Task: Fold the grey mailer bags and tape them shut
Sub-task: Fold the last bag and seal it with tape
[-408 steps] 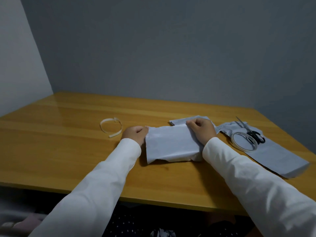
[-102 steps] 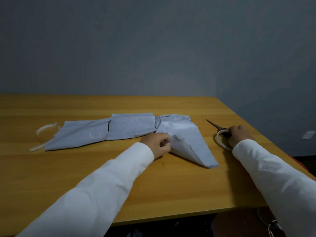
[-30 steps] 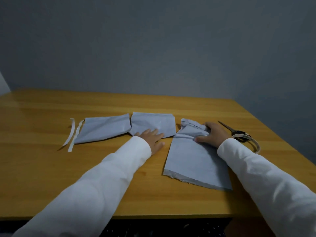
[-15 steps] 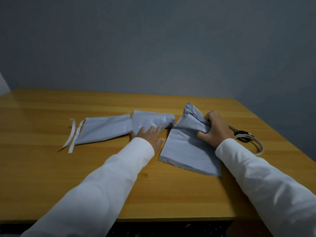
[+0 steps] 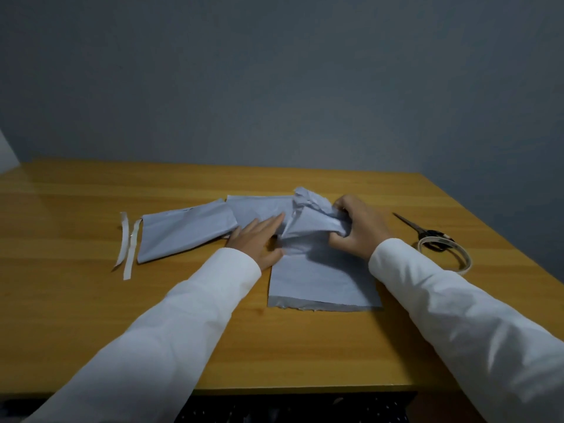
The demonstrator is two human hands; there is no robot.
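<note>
A grey mailer bag point(image 5: 320, 279) lies on the wooden table point(image 5: 76, 315) in front of me, its near edge flat and its far end crumpled and lifted. My right hand point(image 5: 357, 228) grips that crumpled far end. My left hand point(image 5: 259, 239) lies flat with straight fingers at the bag's left edge. Two folded grey mailer bags lie behind and to the left: one point(image 5: 186, 233) further left, one point(image 5: 259, 209) partly behind my left hand.
Two white backing strips point(image 5: 128, 245) lie left of the folded bags. Black-handled scissors point(image 5: 421, 230) and a roll of clear tape point(image 5: 448, 254) sit at the right, near the table's right edge. A grey wall stands behind the table.
My right hand has pulled the bag's crumpled far end toward me and to the left. The bag has turned so its near edge lies squarer. My left hand has slid right onto the bag's edge.
</note>
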